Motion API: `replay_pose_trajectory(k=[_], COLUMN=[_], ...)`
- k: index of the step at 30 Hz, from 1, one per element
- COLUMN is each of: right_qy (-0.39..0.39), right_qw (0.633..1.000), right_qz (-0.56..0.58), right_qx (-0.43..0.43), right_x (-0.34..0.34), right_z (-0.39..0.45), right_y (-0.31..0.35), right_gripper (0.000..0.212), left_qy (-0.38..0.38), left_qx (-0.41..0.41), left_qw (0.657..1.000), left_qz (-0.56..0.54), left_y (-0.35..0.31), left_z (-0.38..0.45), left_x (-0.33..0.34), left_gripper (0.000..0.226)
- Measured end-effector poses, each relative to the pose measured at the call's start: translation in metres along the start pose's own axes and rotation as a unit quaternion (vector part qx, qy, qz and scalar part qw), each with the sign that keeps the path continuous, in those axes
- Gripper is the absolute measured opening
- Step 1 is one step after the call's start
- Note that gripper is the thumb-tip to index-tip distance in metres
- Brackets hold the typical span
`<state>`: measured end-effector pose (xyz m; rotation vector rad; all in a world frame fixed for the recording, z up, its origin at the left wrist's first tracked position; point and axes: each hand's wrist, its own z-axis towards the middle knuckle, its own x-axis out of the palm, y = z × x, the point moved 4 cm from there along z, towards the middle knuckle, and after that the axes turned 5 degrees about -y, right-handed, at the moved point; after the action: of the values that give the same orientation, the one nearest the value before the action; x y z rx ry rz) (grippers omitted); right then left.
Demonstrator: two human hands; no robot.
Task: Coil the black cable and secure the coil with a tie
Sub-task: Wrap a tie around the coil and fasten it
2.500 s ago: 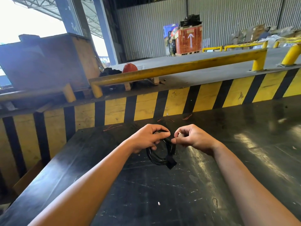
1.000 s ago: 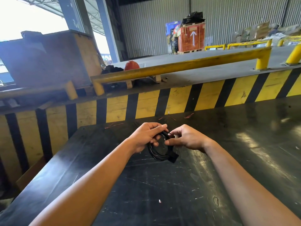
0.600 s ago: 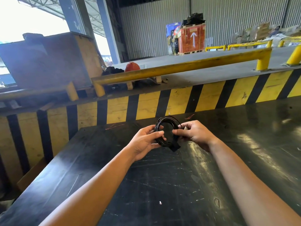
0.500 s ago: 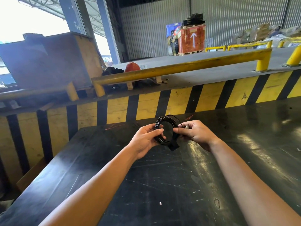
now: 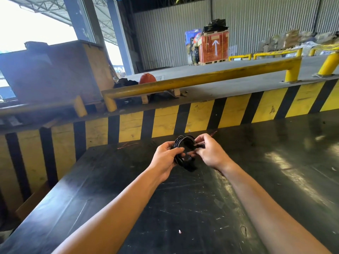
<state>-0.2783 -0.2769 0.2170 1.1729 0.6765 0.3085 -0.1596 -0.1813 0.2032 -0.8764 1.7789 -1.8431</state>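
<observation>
A small coil of black cable (image 5: pixel 180 156) is held upright above the black table (image 5: pixel 201 208), between my two hands. My left hand (image 5: pixel 165 158) grips the coil's left side, thumb across the strands. My right hand (image 5: pixel 209 153) pinches the coil's upper right side with its fingertips. A black plug end (image 5: pixel 190 166) hangs at the bottom of the coil. Whether a tie sits between my right fingers is too small to tell.
A yellow and black striped wall (image 5: pixel 183 121) runs along the table's far edge, with a yellow rail (image 5: pixel 201 79) above it. Thin red wire scraps (image 5: pixel 128 144) lie near the far edge. A wooden crate (image 5: pixel 55 70) stands at the left beyond the wall.
The coil has been lifted off the table and turned upright. Both hands rose and moved away from me with it, and my right fingers shifted along its upper right side.
</observation>
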Motion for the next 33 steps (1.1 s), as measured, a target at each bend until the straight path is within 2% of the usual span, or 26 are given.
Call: replay_pose_trajectory(k=[4,9,14,19,23,25,27,31,33], right_qy=[-0.065,-0.135,-0.133,-0.134,-0.090,-0.055,-0.012,0.072,0.045], right_qw=[0.994,0.984,0.984,0.986,0.995,0.987,0.980,0.984,0.993], right_qz=[-0.088,-0.107,-0.119,-0.097,0.045,0.147,0.194,0.164,0.083], right_qx=[-0.017,-0.033,-0.002,0.001,-0.002,0.021,0.030,-0.015,-0.070], right_x=[0.001,-0.004,-0.008,-0.002,0.004,0.006,0.005,0.002,-0.003], right_z=[0.003,0.003,0.002,0.005,0.007,0.005,0.000,-0.004,-0.003], right_y=[0.000,0.003,-0.001,-0.003,-0.003,-0.002,0.000,0.000,0.000], right_gripper=[0.028,0.012,0.020,0.016,0.007,0.008,0.007,0.024,0.026], left_qy=[-0.001,-0.022,-0.037,-0.030,-0.014,-0.016,-0.019,-0.008,-0.007], left_qx=[0.012,0.031,0.065,0.085,0.081,0.081,0.084,0.102,0.113], left_qw=[1.000,0.999,0.996,0.993,0.995,0.995,0.995,0.993,0.990], left_qz=[0.000,0.004,0.049,0.075,0.057,0.051,0.050,0.063,0.083], left_y=[-0.001,-0.003,-0.003,-0.001,-0.001,-0.001,-0.001,-0.007,-0.010], left_z=[-0.004,-0.006,-0.005,-0.008,-0.010,-0.008,-0.007,-0.007,-0.008], left_x=[0.002,0.004,0.003,0.012,0.013,0.011,0.007,0.004,0.004], left_gripper=[0.029,0.026,0.027,0.030,0.027,0.028,0.028,0.027,0.034])
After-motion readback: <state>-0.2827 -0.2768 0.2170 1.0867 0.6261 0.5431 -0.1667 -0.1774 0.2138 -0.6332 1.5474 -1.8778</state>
